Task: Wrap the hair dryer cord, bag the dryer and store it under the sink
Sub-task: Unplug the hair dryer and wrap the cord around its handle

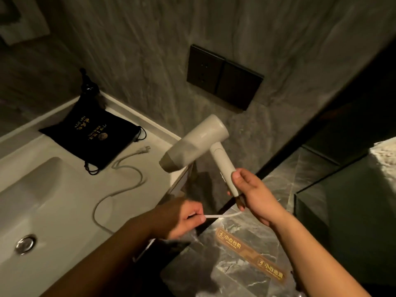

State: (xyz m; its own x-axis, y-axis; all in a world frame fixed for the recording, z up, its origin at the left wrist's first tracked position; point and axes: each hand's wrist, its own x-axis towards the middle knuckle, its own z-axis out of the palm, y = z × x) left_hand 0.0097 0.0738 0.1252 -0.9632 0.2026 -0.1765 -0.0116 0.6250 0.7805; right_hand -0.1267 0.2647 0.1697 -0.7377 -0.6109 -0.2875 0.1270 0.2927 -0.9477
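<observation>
Hair dryer (196, 144), pale and hard-shelled, held in the air just off the right end of the counter (70, 194), nozzle pointing down and left toward it. A person's right hand (255, 196) is closed around the lower end of the handle, thumb on top. Their left hand (182, 219) pinches the cord (120, 181) between thumb and fingertips, close to where it leaves the handle, with a short stretch pulled fairly straight between the two hands. The remaining cord trails back onto the counter in loose curves beside the sink basin (32, 189), and its plug (143, 149) lies near the back right corner, unplugged from the dark wall socket (225, 77) above. A black drawstring bag (92, 133) with gold lettering lies flat against the counter's back edge, touching a dark pump bottle (87, 86). Wrapping has not visibly begun. The dryer looks light and rigid, with a smooth surface, so the handle is the secure grip; the cord seems soft and springy, likely to uncoil unless each loop is pinned down as it goes round
</observation>
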